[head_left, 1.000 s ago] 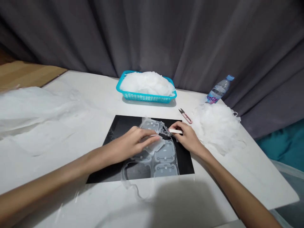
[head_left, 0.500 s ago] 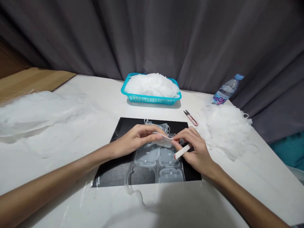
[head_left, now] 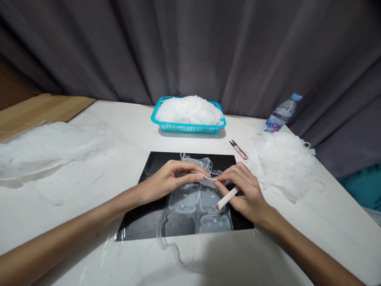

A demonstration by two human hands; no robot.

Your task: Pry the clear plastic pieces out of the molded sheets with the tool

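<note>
My left hand [head_left: 181, 176] is closed, thumb and fingers pinching a small, thin translucent piece [head_left: 210, 182]. From the other side, the fingertips of my right hand [head_left: 244, 188] grip the right edge of that piece. Tucked in my right hand is a flat white stick [head_left: 228, 198] with a reddish tip, pointing down and left. Beneath both hands lies a clear sheet of moulded translucent shapes [head_left: 184, 196], with a cut-out gap at its lower left and a loose strip trailing over the front edge of the black board [head_left: 143, 222]. My hands partly cover the sheet's middle.
A blue basket [head_left: 190, 128] heaped with white translucent material stands at the back. Pink-handled thread snips [head_left: 239, 150] lie right of the board, near a pile of translucent scraps [head_left: 282, 163]. Behind it leans a water bottle [head_left: 281, 115]. Clear sheets [head_left: 44, 149] lie at left.
Both hands keep hold of the small piece, which now shows thinner and more edge-on. The white stick's tip has dipped slightly. The whole view has shifted a little.
</note>
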